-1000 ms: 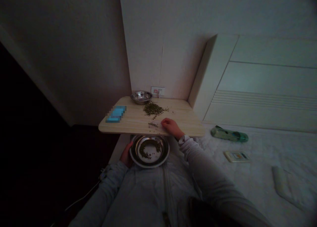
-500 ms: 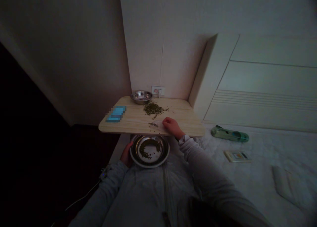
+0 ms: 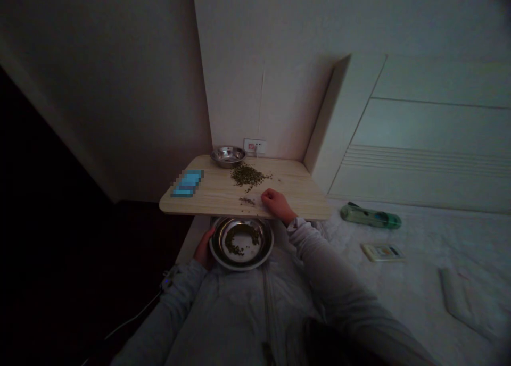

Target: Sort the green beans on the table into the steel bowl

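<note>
My left hand (image 3: 205, 249) is closed on the left side of a steel bowl (image 3: 264, 255), which sits in my lap against the table's front edge. Small green beans or pellets (image 3: 242, 229) lie in a curved band inside it. My right hand (image 3: 276, 202) rests closed on the wooden table (image 3: 297, 182) near its front edge. Whatever its fingers may hold is hidden or too small to make out. Left of that hand lies a small scatter of darker bits (image 3: 247, 201). Beyond it a larger green pile (image 3: 247, 175) is spread out.
A second steel bowl (image 3: 228, 156) stands at the back of the table, by a wall socket (image 3: 254, 146). A blurred-out blue screen (image 3: 187, 183) lies at the left. On the bed to the right are a green bottle (image 3: 370, 216) and a pale flat box-like thing (image 3: 383, 252).
A faint translucent sliver seen left of my right fingers before no longer shows. Both hands, the bowl and the piles look almost unmoved.
</note>
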